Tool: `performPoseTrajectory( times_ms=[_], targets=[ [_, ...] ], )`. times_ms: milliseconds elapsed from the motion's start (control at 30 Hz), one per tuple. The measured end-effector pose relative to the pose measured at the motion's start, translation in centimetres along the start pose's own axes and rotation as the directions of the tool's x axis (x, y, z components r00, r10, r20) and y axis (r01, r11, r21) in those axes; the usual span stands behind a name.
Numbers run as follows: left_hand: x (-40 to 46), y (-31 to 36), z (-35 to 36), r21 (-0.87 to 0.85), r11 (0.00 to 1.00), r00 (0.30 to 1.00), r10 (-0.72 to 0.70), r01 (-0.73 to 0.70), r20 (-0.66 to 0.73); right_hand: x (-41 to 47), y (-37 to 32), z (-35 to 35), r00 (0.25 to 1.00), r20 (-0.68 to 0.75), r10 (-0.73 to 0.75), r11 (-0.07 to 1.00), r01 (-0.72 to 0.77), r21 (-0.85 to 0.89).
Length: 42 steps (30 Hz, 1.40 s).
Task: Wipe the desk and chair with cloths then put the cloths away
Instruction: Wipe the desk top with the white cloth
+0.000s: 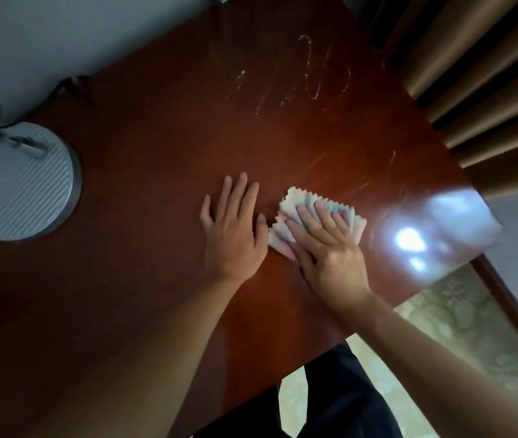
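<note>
A dark red-brown wooden desk (pixel 156 147) fills the view. A small pale cloth (pixel 354 224) with zigzag edges lies folded on it, right of centre. My right hand (pixel 330 248) presses flat on top of the cloth, fingers spread. Just left of the cloth, my left hand (pixel 232 229) rests flat on the bare wood, fingers apart, its little-finger side touching the cloth's edge. Whitish smears (pixel 314 67) mark the desk surface further back. No chair is in view.
A round grey ribbed lamp base (pixel 30 191) with a cable stands at the desk's left edge. Brown curtains (pixel 479 74) hang at the right. A bright light reflection (pixel 409 241) glares near the desk's right edge. Patterned floor (pixel 472 327) and dark trousers (pixel 340 390) show below.
</note>
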<state>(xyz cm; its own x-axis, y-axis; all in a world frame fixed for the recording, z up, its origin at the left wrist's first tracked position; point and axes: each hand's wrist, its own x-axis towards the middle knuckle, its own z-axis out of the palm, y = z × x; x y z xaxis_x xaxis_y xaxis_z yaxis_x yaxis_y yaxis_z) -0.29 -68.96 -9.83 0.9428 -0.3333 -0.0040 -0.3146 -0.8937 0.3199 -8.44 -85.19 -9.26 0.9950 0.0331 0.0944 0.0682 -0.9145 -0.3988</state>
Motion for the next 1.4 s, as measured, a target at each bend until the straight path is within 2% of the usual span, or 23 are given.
performPoseTrajectory(
  times_ms=[67, 167, 233, 300, 400, 467, 500, 567, 633, 667, 733, 833, 933, 1000, 1100, 1133, 1233, 1333, 1400],
  targets=[
    [-1.0, -0.8, 0.2, 0.044, 0.995, 0.995, 0.092, -0.094, 0.04, 1.5, 2.4, -0.8, 0.999, -0.02, 0.039, 0.998, -0.04, -0.051],
    [-0.8, -0.8, 0.4, 0.045, 0.994, 0.995, 0.097, -0.097, 0.003, 5.4, 6.6, -2.7, 0.943, -0.128, 0.307, 0.946, -0.317, -0.066],
    [-0.8, -0.8, 0.5, 0.036, 0.994, 0.994, 0.103, -0.102, -0.025, 5.8, 6.3, -2.9, 0.912, -0.161, 0.378, 0.919, -0.391, -0.054],
    [-1.0, -1.0, 0.6, 0.023, 0.993, 0.992, 0.114, -0.113, -0.058, 3.5, 2.9, -1.4, 0.935, -0.124, 0.332, 0.938, -0.341, -0.062],
    [-0.9, -1.0, 0.6, 0.031, 0.992, 0.989, 0.128, -0.126, -0.069, -2.2, -3.2, 0.8, 0.986, -0.036, 0.164, 0.986, -0.164, -0.004],
    [-1.0, -1.0, 0.7, 0.038, 0.991, 0.99, 0.13, -0.128, -0.06, -3.3, -2.8, 0.5, 0.999, -0.008, 0.043, 0.999, -0.043, -0.018],
    [-1.0, -1.1, 0.8, 0.039, 0.991, 0.99, 0.128, -0.126, -0.061, -2.4, -1.3, -0.2, 0.999, -0.002, 0.032, 0.998, -0.032, -0.045],
    [-0.9, -1.1, 0.9, 0.036, 0.992, 0.99, 0.123, -0.121, -0.061, 0.4, 2.3, -1.8, 0.983, -0.056, 0.177, 0.978, -0.182, -0.099],
    [-1.0, -1.1, 1.0, 0.032, 0.993, 0.991, 0.116, -0.114, -0.068, 2.9, 5.3, -3.3, 0.925, -0.135, 0.356, 0.922, -0.371, -0.108],
    [-1.0, -1.1, 1.0, 0.028, 0.993, 0.991, 0.115, -0.114, -0.074, 3.2, 5.3, -3.3, 0.904, -0.135, 0.405, 0.902, -0.419, -0.104],
    [-0.9, -1.1, 1.0, 0.016, 0.993, 0.989, 0.114, -0.113, -0.09, 1.8, 2.6, -1.9, 0.928, -0.08, 0.365, 0.924, -0.371, -0.095],
    [-0.9, -1.3, 1.1, 0.028, 0.99, 0.984, 0.137, -0.135, -0.111, -4.8, -3.8, 0.9, 0.981, -0.016, 0.194, 0.981, -0.194, -0.028],
    [-1.1, -1.2, 0.9, 0.018, 0.99, 0.985, 0.138, -0.137, -0.1, -7.4, -4.2, 1.0, 0.999, 0.01, 0.052, 0.999, -0.052, -0.013],
    [-1.1, -1.1, 0.7, -0.006, 0.991, 0.986, 0.131, -0.133, -0.106, -5.7, -2.7, 0.2, 0.996, -0.026, 0.08, 0.995, -0.081, -0.064],
    [-1.2, -1.2, 0.4, -0.065, 0.99, 0.987, 0.114, -0.122, -0.118, -3.8, -4.0, 1.0, 0.941, -0.127, 0.314, 0.945, -0.322, -0.053],
    [-1.2, -1.2, 0.4, -0.089, 0.989, 0.987, 0.108, -0.119, -0.115, -4.6, -5.8, 2.1, 0.942, -0.109, 0.318, 0.945, -0.324, -0.043],
    [-1.2, -1.2, 0.3, -0.143, 0.985, 0.993, 0.084, -0.096, -0.087, -8.7, -10.5, 4.3, 0.988, -0.033, 0.151, 0.988, -0.152, -0.009],
    [-1.2, -1.2, 0.2, -0.169, 0.98, 0.992, 0.087, -0.101, -0.088, -7.5, -7.9, 3.0, 1.0, 0.002, 0.02, 0.999, -0.02, -0.035],
    [-1.2, -1.2, 0.1, -0.175, 0.979, 0.991, 0.084, -0.1, -0.1, -4.0, -4.1, 1.6, 0.987, -0.031, 0.157, 0.982, -0.16, -0.098]
  ],
)
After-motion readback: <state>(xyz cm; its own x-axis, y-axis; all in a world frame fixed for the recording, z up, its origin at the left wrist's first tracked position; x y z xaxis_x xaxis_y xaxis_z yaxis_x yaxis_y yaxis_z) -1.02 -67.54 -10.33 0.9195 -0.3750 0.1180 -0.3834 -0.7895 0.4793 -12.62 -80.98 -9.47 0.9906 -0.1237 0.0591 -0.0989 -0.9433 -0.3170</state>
